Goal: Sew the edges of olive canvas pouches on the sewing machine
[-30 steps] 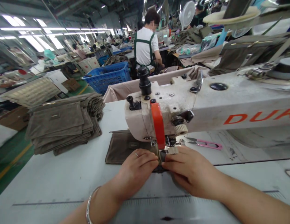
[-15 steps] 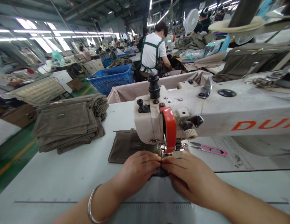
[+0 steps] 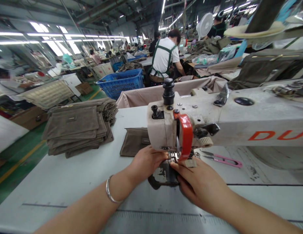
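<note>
Sitting right at a long-arm sewing machine (image 3: 180,125) here, head-cam view, and the work is jammed up right under the presser foot (image 3: 172,156). A dark brown fabric piece (image 3: 163,175) sits at the needle area, mostly at 6 o'clock from the foot, with one end poking out toward the person.

The left hand (image 3: 146,163) comes in from about 8 o'clock, a silver bangle (image 3: 110,190) on the wrist. Its fingers (image 3: 161,155) are bunched close together right up by the foot, but the tips disappear behind the machine, so I can't tell if they're actually pinching anything. The right hand (image 3: 200,183) comes in from 4 o'clock, and its fingers (image 3: 183,170) are closed on the dark fabric, holding it right beside the foot.

Red-orange guard (image 3: 185,142) hangs on the front of the machine head, just above the work. Pink-handled thread snips (image 3: 222,161) lie on the white desk (image 3: 56,182) at 3 o'clock. A flat brown pouch (image 3: 134,141) lies at 11 o'clock, just behind the left hand, and a big stack of brown pouches (image 3: 75,126) sits further out at 10 o'clock. Past the desk there's a blue plastic crate (image 3: 119,84), and a co-worker in a white tee and green apron (image 3: 163,57) sits at 12 o'clock
</note>
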`<state>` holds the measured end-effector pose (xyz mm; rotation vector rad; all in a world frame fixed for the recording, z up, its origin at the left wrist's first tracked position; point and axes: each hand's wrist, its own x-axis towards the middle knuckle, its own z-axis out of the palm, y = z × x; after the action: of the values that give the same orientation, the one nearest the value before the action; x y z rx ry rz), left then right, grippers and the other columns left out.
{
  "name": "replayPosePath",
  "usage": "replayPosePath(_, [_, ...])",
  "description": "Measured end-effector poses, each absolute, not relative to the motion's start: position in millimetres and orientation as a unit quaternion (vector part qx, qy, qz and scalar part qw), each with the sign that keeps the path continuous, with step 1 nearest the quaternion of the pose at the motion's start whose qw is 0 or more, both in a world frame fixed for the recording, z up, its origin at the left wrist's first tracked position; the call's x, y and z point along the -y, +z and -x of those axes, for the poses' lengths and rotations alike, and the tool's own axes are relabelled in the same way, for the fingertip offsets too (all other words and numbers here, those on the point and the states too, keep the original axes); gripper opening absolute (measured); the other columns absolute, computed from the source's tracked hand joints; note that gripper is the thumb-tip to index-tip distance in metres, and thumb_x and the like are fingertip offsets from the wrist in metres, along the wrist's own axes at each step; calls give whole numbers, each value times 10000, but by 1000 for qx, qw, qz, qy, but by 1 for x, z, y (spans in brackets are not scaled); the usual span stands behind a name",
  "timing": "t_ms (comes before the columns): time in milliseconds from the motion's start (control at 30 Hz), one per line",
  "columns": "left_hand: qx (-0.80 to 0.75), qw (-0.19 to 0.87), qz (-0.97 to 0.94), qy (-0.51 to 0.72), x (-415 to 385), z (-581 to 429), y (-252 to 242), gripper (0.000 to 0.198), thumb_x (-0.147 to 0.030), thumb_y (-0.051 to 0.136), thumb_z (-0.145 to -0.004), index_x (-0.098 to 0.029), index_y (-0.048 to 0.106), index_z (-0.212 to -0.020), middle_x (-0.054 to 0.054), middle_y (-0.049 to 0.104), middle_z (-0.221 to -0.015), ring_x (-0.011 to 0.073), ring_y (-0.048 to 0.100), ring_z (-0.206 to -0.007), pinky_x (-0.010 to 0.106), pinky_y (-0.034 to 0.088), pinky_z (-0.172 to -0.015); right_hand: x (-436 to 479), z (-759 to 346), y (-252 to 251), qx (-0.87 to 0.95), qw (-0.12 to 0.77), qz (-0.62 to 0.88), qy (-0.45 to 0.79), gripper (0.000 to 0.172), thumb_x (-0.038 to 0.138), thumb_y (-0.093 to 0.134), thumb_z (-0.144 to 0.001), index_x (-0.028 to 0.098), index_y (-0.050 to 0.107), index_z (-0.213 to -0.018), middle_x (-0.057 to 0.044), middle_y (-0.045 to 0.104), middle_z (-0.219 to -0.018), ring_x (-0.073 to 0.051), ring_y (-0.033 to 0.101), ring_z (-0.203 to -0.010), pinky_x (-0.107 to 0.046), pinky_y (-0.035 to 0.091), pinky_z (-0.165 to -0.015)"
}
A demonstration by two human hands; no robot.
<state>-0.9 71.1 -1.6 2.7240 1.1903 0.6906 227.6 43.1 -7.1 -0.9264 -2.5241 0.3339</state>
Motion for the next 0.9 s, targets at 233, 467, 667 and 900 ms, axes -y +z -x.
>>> replayPosePath(233, [-412, 21, -882, 230, -79, 3, -9, 192, -229, 539, -947, -225, 731, -934, 23, 734, -961, 200, 663, -954, 342, 551, -847, -43, -228, -7, 908, 213, 339, 125, 367, 167, 481, -867, 152, 588, -1218, -126, 604, -1110, -302, 531, -1016, -505, 489, -876])
replayPosePath(467, [-428, 7, -882, 199, -71, -3, 0, 146, -158, 582, -906, -204, 720, -920, 29, 740, -917, 216, 677, -904, 346, 552, -824, -43, -229, -9, 907, 218, 337, 125, 364, 162, 472, -871, 152, 597, -1212, -126, 602, -1124, -305, 528, -1032, -517, 482, -892])
replayPosePath(667, [-432, 6, -887, 161, -67, -9, 9, 120, -124, 609, -885, -195, 699, -921, 20, 739, -903, 211, 681, -887, 345, 529, -855, -42, -229, -8, 906, 219, 337, 136, 378, 155, 491, -856, 150, 600, -1218, -127, 603, -1099, -310, 516, -1060, -520, 480, -904])
replayPosePath(900, [-459, 56, -879, 113, -44, -24, 34, 135, -154, 600, -878, -175, 670, -991, 63, 705, -969, 244, 640, -937, 404, 526, -867, -43, -232, -6, 907, 231, 323, 143, 408, 119, 489, -835, 161, 599, -1226, -134, 603, -1104, -308, 520, -1066, -508, 486, -899])
